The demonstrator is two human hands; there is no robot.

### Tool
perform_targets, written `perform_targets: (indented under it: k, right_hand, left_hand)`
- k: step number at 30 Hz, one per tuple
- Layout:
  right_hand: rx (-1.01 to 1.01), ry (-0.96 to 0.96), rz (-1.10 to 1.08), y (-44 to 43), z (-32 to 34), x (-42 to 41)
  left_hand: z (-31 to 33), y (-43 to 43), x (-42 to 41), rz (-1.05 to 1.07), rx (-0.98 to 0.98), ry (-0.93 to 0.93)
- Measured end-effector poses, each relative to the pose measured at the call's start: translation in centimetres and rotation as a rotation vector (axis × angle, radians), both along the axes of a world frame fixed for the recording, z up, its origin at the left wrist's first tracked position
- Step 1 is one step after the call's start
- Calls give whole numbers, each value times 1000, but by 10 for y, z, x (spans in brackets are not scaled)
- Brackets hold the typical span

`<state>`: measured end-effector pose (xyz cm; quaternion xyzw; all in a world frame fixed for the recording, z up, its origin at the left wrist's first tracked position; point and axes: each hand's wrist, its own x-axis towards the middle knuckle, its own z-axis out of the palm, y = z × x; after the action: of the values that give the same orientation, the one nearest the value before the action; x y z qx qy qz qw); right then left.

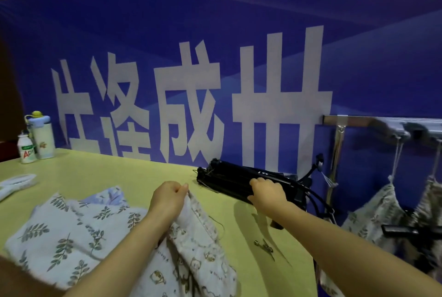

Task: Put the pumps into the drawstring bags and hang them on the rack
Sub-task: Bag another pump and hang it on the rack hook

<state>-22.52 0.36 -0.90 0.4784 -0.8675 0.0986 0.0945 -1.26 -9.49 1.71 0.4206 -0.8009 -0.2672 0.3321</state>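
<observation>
Here the left hand [168, 197] pinches the raised rim of a bear-print drawstring bag [196, 246], fingers closed on the cloth, lifting it off the yellow-green table [114, 172]. Just left of that hand lies a pile of leaf-print bags [62, 232]. The right hand [267, 192] rests curled over the near end of the black pumps [234, 177], which lie on the table along the blue wall; whether it grips them cannot be told. Right of this hand, two filled bags [378, 210] hang by cords from the metal rack [373, 122].
</observation>
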Motion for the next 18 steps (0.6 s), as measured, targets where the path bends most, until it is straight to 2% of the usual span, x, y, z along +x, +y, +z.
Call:
perform_targets:
  k: [6, 12, 18]
  right_hand:
    - [-26, 25, -46, -18, -21, -13]
    - [30, -26, -110, -24, -25, -22]
    - [2, -41, -63, -14, -26, -23]
  left_hand:
    - [-15, -21, -6, 20, 39, -7]
    - [-22, -25, -7, 28, 72, 12]
    - [-19, -25, 0, 33, 81, 36]
